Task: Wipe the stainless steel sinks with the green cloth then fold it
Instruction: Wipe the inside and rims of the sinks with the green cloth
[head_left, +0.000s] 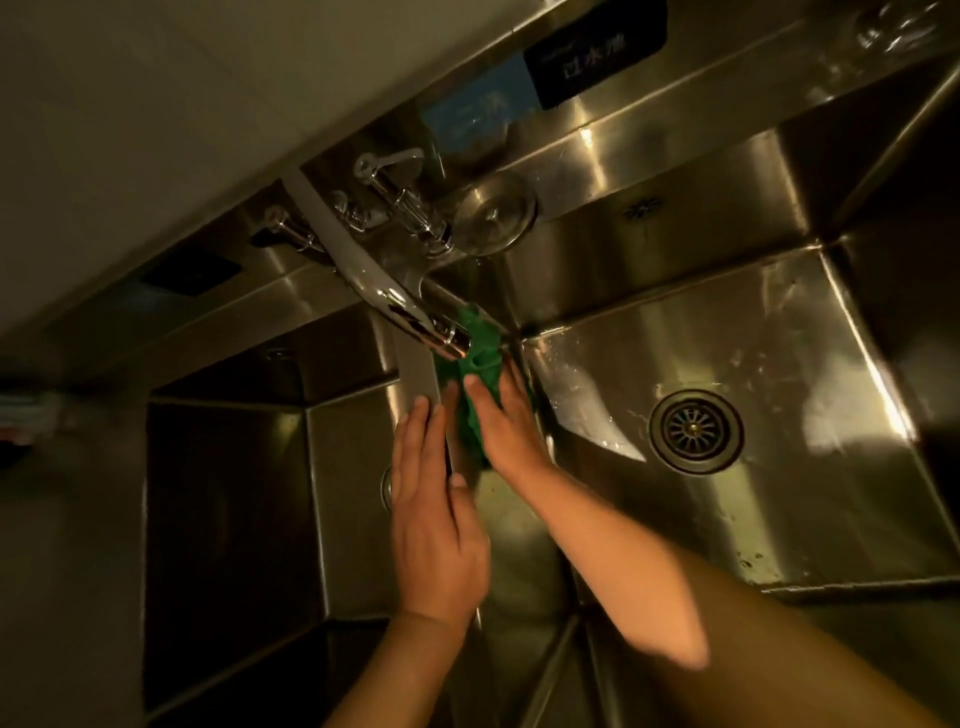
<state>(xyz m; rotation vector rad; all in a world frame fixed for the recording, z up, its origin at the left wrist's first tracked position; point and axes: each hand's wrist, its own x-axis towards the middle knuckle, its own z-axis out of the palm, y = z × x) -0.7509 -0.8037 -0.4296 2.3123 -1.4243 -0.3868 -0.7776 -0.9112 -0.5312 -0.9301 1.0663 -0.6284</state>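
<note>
**Both hands on the ridge between the two sinks, cloth under the right one**

We look down on two stainless steel basins set side by side. The right sink (737, 322) is lit, and water drops shine on its floor. The left sink (228, 493) lies mostly in shadow. Behind them runs the steel backsplash (649, 156), which carries a dark sign (592, 52) and a blue sign (467, 111).

Our two bare forearms reach in from the lower edge. The left hand (436, 525) lies flat along the dividing ridge (418, 374) between the basins. Its grip is spread, with straight fingers pointing toward the wall and holding nothing. The right hand (511, 421) lies just beside it, its grip also flat and spread, with palm and straight fingers pressing down on the cloth.

The chrome faucet (395, 301) swings out from the backsplash, and its spout ends over the ridge. The round drain strainer (695, 430) sits in the right sink's floor.

The green cloth (480, 358) is bunched on the ridge's right side, just under the spout tip, partly covered by our right hand.
</note>
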